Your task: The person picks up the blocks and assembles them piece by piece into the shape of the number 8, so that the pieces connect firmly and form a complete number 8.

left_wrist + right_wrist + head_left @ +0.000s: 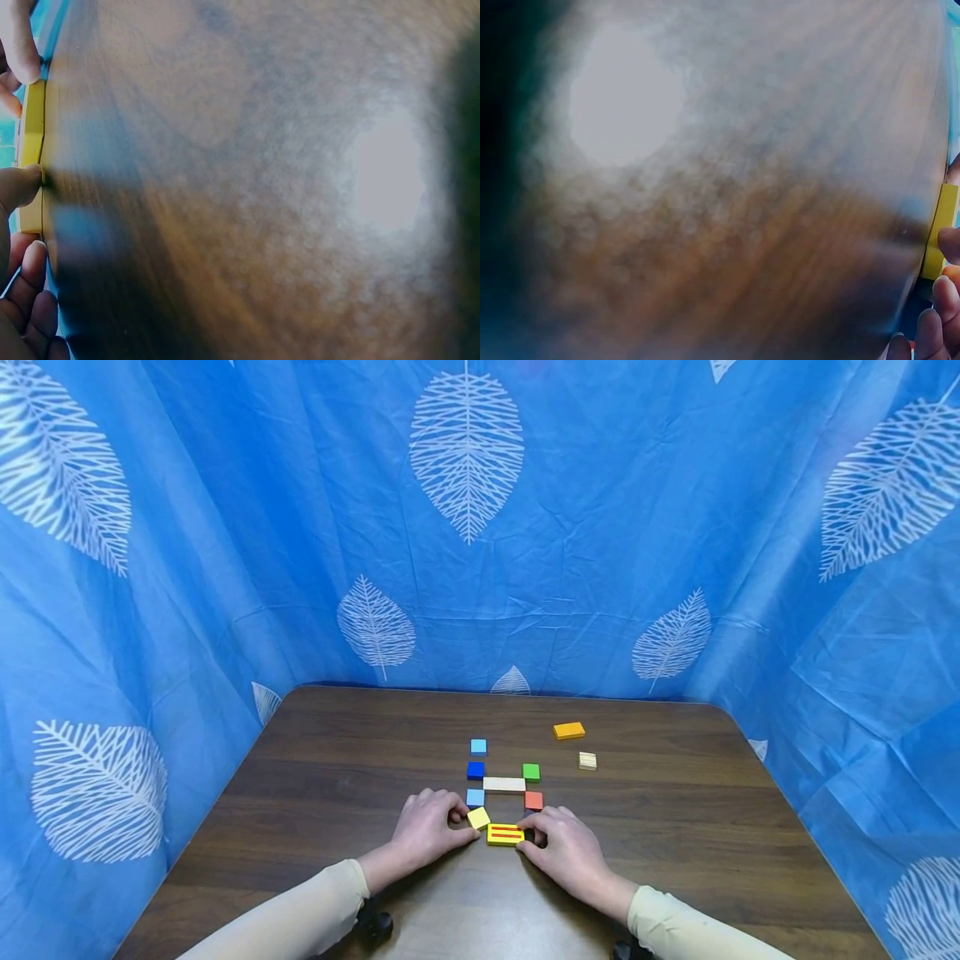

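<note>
Where right fingers [530, 855] grip, the yellow block [506, 842] bears red stripes [506, 836]

A skewed yellow square [478, 818] lies just beside a red-striped yellow block [505, 835].

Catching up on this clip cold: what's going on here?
A person is handling small coloured blocks on a brown table. The left hand pinches a plain yellow block, which sits askew; the right hand grips the right end of a red-striped yellow block. Just beyond, a pale plank lies between three blue blocks on the left and a green block and red block on the right. An orange block lies apart, farther back.
</note>
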The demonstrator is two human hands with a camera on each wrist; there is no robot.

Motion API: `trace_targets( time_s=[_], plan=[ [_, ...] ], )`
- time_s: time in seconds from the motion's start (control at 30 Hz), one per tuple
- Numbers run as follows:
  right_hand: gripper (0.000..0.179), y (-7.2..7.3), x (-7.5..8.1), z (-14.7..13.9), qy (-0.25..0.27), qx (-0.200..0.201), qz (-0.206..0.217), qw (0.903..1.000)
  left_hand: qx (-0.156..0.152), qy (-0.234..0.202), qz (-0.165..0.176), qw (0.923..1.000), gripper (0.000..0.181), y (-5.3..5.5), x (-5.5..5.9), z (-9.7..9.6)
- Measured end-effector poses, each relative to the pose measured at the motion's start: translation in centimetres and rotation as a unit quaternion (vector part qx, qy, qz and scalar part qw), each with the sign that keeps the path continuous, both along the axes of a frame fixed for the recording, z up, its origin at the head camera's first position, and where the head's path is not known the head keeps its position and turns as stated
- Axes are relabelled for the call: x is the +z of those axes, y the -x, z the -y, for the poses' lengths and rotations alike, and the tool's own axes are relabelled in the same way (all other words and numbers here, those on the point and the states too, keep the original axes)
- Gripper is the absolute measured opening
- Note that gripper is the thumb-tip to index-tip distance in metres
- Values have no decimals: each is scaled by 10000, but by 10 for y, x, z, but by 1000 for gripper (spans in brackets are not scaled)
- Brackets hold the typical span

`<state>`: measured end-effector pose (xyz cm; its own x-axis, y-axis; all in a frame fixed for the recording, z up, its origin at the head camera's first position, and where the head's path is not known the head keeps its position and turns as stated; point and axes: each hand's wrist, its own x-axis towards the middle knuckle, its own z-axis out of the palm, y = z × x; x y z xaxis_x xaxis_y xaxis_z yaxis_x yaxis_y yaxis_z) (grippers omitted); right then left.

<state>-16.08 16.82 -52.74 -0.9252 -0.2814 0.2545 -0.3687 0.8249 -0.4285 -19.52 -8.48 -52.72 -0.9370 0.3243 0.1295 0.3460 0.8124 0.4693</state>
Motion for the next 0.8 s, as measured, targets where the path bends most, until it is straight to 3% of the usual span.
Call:
trace_targets(
  time_s=[0.33, 0.8],
  plan=[
    [27, 0, 3, -3, 171, -69, 218, 9996, -35, -34, -19, 10000, 33, 0, -2, 1],
    [36, 9, 5, -26, 375, -587, 381, 9968, -28, -23, -196, 9998, 32, -1, -2, 1]
  ],
)
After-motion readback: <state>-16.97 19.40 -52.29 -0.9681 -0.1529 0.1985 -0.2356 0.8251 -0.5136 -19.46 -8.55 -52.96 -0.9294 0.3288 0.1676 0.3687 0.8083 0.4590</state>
